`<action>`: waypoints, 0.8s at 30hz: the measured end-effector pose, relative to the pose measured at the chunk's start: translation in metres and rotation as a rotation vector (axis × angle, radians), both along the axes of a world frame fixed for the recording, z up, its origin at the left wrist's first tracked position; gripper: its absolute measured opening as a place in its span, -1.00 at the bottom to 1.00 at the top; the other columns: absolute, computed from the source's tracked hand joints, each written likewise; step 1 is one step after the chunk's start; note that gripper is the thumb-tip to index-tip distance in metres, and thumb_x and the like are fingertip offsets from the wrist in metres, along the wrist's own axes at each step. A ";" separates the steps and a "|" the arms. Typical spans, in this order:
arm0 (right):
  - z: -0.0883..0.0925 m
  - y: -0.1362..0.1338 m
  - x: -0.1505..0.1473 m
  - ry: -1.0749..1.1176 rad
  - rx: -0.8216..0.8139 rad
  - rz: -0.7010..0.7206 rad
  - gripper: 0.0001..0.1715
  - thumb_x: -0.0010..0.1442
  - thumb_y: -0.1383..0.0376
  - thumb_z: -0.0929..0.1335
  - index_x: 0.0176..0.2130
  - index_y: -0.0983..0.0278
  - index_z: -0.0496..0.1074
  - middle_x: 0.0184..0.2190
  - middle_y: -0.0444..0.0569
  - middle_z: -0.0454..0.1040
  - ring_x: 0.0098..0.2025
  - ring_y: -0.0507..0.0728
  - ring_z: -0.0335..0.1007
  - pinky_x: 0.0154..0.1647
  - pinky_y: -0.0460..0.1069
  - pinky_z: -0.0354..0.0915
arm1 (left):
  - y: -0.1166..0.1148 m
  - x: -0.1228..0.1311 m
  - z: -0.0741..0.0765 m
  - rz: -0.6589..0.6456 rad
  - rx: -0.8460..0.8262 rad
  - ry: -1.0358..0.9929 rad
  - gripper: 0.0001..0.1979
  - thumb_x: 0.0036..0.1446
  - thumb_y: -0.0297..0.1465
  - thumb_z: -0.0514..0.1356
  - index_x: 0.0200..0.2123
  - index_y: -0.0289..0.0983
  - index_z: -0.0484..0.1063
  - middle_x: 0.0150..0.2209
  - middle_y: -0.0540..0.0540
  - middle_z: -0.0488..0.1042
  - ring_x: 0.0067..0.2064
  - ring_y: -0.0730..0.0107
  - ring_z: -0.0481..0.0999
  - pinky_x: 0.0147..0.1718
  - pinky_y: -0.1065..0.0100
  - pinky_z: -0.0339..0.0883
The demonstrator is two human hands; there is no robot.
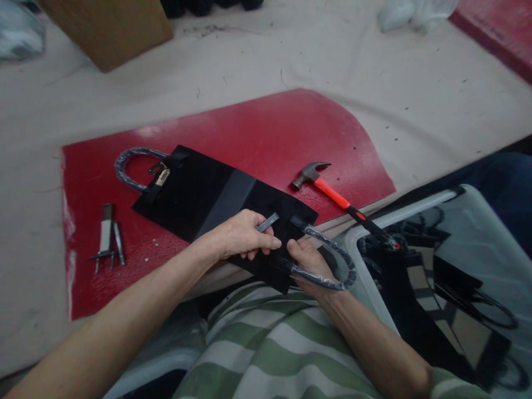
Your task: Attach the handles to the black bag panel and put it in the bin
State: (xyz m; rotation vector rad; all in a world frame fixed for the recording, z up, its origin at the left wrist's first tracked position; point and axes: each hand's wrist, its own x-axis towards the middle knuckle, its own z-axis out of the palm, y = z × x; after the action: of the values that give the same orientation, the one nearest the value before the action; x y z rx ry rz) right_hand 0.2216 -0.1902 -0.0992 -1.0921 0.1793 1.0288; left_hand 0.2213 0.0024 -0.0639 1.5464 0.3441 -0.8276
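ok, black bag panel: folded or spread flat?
Spread flat: black panel on the red mat, a handle at each end; right hand grips the near handle, left hand a grey strip.

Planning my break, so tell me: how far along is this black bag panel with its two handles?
Done, it seems: the far handle sits fixed on the black panel with a metal fitting. In hand: the left hand pinches a grey metal strip at the near edge; the right hand grips the near handle. Left, probably: fastening that handle; the hammer and punches lie untouched on the red mat.
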 end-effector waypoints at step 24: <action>-0.005 -0.016 0.009 -0.064 -0.020 -0.151 -0.65 -0.16 0.30 0.50 -0.28 0.35 0.57 -0.37 -0.01 0.59 -0.37 0.13 0.47 -0.28 0.02 0.37 | -0.016 -0.009 0.005 0.183 0.113 -0.068 -0.81 0.15 -0.30 0.20 -0.39 -0.32 0.38 -0.57 0.02 0.47 -0.73 0.61 0.23 -0.78 0.55 0.07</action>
State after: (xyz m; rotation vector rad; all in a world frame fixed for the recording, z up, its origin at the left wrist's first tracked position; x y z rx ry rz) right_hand 0.2311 -0.2057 -0.1041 -1.1111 0.2176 0.8575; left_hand 0.2124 -0.0138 -0.0587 1.6168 0.4818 -0.6206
